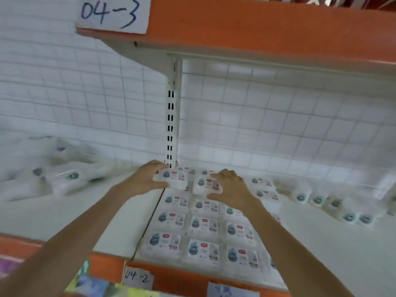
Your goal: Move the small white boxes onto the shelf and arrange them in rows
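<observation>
Several small white boxes (202,226) with blue and red labels lie flat in rows on the white shelf (321,243). At the back of the rows, my left hand (145,179) grips one white box (173,179) from its left side. Beside it, my right hand (230,187) grips a second white box (205,185) from its right side. Both held boxes sit a little above the back row, close to the slotted upright (170,125).
White plastic packs (70,176) lie piled on the left shelf section. A line of small white containers (334,206) runs along the right. An orange shelf edge (235,28) labelled 04-3 hangs overhead; the front edge bears a 04-2 tag (137,277). A wire grid backs the shelf.
</observation>
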A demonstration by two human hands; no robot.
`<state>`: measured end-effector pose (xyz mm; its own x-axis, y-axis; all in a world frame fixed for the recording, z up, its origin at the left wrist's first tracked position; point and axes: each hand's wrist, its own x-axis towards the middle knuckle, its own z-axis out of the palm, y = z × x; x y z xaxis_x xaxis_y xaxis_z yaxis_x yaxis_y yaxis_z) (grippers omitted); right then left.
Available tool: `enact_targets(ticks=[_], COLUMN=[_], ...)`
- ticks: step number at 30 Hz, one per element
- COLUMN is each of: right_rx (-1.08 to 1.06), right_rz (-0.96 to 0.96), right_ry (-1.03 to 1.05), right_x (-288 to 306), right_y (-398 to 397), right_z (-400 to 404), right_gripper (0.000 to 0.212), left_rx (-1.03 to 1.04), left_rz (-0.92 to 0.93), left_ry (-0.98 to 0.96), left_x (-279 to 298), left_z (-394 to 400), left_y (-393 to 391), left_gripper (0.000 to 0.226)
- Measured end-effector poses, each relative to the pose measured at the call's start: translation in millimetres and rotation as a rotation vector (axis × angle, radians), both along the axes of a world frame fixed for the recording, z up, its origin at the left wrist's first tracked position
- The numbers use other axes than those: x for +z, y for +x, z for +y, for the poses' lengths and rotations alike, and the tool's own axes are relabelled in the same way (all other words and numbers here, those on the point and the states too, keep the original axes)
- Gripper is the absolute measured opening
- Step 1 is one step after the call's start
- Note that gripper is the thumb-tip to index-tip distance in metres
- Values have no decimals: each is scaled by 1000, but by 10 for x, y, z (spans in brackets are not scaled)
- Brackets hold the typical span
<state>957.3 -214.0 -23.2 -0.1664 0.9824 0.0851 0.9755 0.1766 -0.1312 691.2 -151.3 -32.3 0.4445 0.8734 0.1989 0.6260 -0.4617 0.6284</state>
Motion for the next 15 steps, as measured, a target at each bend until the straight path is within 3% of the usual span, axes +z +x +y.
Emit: enact_targets(ticks=[4,10,15], right_rx=[-8,-29,-33], right_rz=[-158,-56,19], right_ry=[-2,47,93], right_x=[-136,-253,-300], right_y=[-27,78,142], right_z=[112,46,1], right_gripper=[61,56,48], left_rx=[43,24,115], left_rz=[-51,-102,-393], left_ry=[-93,-126,-143], left_x=[-108,-206,-371], left_z=[14,17,30], left_y=[5,232,330], left_gripper=[56,55,50])
